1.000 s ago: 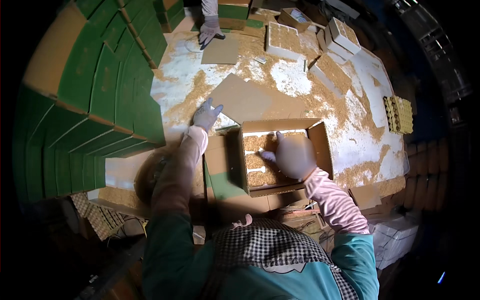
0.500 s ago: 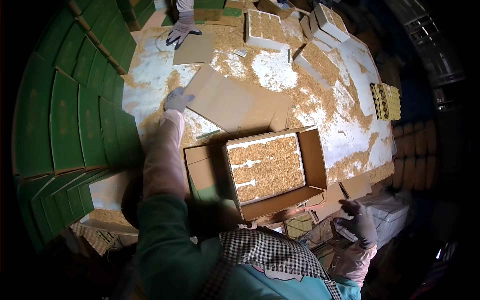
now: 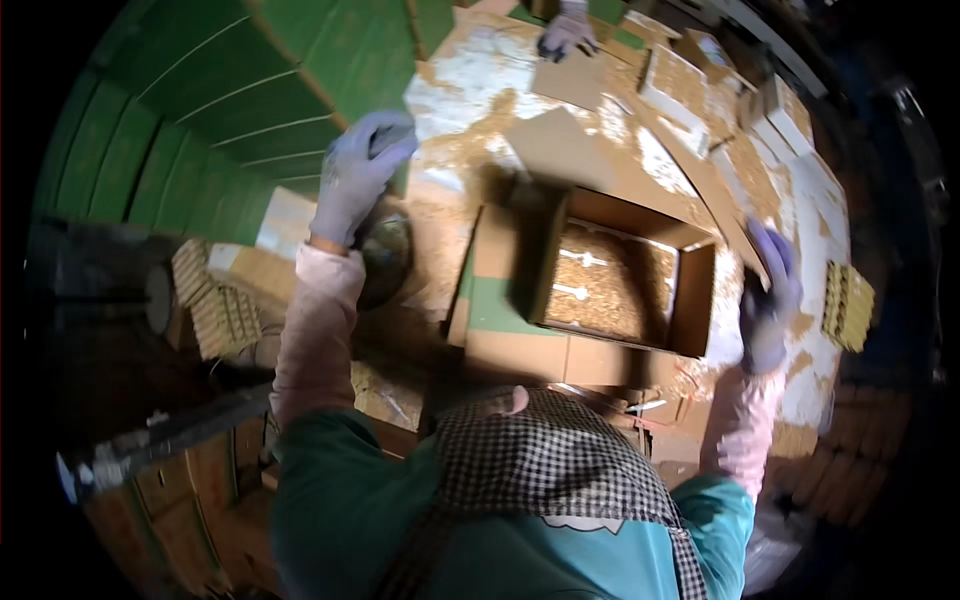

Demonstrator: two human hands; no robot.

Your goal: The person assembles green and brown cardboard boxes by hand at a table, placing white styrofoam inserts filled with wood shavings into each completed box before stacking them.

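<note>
My left hand (image 3: 362, 175), in a pale grey glove, is raised beside the stacked green boxes (image 3: 285, 115). Its fingers curl loosely apart, and nothing shows in them. On the right, my gloved right hand (image 3: 770, 300) grips the corner of a large brown cardboard sheet (image 3: 680, 165), though blur hides part of the fingers. That sheet slants behind an open cardboard box (image 3: 692, 305). Inside the box sits a white foam tray covered with tan wood shavings (image 3: 615, 285). Flaps with a green patch (image 3: 500, 305) spread out at the box's left.
Another person's gloved hand (image 3: 567, 38) rests by a smaller cardboard piece (image 3: 570, 80) at the far side. White foam trays of shavings (image 3: 675, 85) stand beyond the sheet. Yellow egg trays (image 3: 848, 305) lie at the right edge; more egg trays (image 3: 215, 300) are at left.
My left hand has let go of the cardboard sheet and come back toward the green boxes. My right hand has risen to the sheet, which has shifted right behind the box. The view has turned.
</note>
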